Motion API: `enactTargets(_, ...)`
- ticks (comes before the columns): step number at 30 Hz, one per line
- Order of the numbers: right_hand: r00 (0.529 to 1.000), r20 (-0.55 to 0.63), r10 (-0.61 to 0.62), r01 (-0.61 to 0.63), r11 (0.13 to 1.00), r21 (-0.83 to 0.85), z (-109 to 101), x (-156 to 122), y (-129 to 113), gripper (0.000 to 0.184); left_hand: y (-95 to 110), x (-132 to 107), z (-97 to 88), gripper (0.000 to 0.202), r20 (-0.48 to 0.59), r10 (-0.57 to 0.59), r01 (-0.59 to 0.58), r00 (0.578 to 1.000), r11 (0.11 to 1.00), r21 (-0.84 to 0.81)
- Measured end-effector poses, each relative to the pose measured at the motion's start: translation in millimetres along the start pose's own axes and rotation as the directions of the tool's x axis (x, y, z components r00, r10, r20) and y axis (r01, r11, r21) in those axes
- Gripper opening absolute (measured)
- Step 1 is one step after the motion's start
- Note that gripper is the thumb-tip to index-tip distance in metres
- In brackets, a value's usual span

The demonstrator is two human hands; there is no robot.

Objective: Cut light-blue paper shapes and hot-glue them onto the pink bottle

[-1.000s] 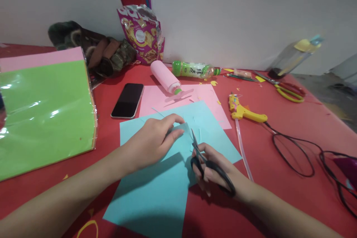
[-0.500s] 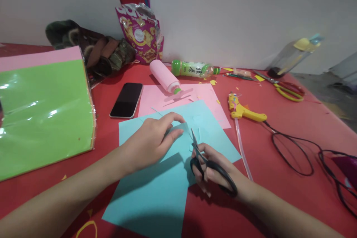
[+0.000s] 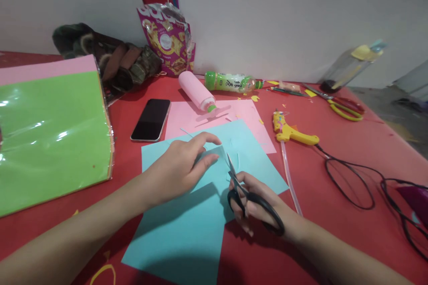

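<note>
Between the thumb and fingers of my left hand [image 3: 190, 160] is a small light-blue paper piece [image 3: 218, 151], its edge beside the scissors. My right hand [image 3: 257, 200] grips black-handled scissors [image 3: 238, 182], thumb and fingers through the loops, the blades pointing up and away from me near the paper piece. Beneath both hands lie light-blue paper sheets [image 3: 187, 240], with thin blue offcuts on them. I cannot tell whether the blades touch the held piece.
A phone [image 3: 151, 120], a pink-wrapped bottle [image 3: 196, 91], a green-labelled bottle [image 3: 230, 82] and a snack bag [image 3: 169, 40] stand or lie beyond. To the right are a yellow glue gun [image 3: 290, 132], its black cable [image 3: 351, 207] and larger scissors [image 3: 346, 109]. Packed green paper [image 3: 53, 133] lies left.
Both hands keep nearly the same place and hold. The whole view shifts very slightly; nothing on the table has visibly moved.
</note>
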State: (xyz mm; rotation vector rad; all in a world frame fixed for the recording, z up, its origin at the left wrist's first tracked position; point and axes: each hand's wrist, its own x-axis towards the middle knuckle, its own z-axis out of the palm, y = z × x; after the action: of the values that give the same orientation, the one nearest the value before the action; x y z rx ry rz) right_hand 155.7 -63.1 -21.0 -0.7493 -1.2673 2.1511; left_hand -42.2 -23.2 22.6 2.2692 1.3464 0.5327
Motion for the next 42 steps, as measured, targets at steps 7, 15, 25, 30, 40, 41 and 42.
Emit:
enactTargets(7,1.0,-0.014,0.01,-0.01,1.0,0.019,-0.1,0.1,0.9,0.039,0.6,0.2,-0.7,0.021,0.005,-0.001,0.001,1.0,1.0,0.009)
enactTargets(15,1.0,-0.005,0.006,-0.006,1.0,0.009,-0.8,0.2,1.2,0.04,-0.1,0.0,0.2,0.021,-0.004,-0.005,0.005,1.0,1.0,0.007)
enactTargets(25,1.0,-0.017,0.013,-0.013,1.0,0.017,0.8,0.6,-0.1,0.039,1.5,-0.2,-0.3,0.021,-0.005,-0.009,0.009,1.0,1.0,0.003)
enactTargets(30,1.0,-0.024,0.002,-0.001,1.0,0.017,1.0,0.4,1.0,0.039,2.5,-0.4,-1.3,0.022,0.003,-0.036,0.036,0.999,0.999,-0.004)
enactTargets(40,0.999,0.012,-0.033,0.033,0.998,0.044,0.4,1.6,0.9,0.037,5.2,1.2,-2.4,0.022,0.0,-0.078,0.078,0.997,0.995,-0.064)
enactTargets(41,0.999,0.012,-0.035,0.034,0.998,0.047,0.5,1.5,0.9,0.037,5.5,1.3,-2.7,0.022,-0.001,-0.082,0.082,0.997,0.995,-0.063)
enactTargets(42,0.999,0.013,-0.037,0.036,0.998,0.052,0.6,1.3,1.1,0.037,5.7,1.3,-3.0,0.022,-0.003,-0.084,0.084,0.996,0.995,-0.062)
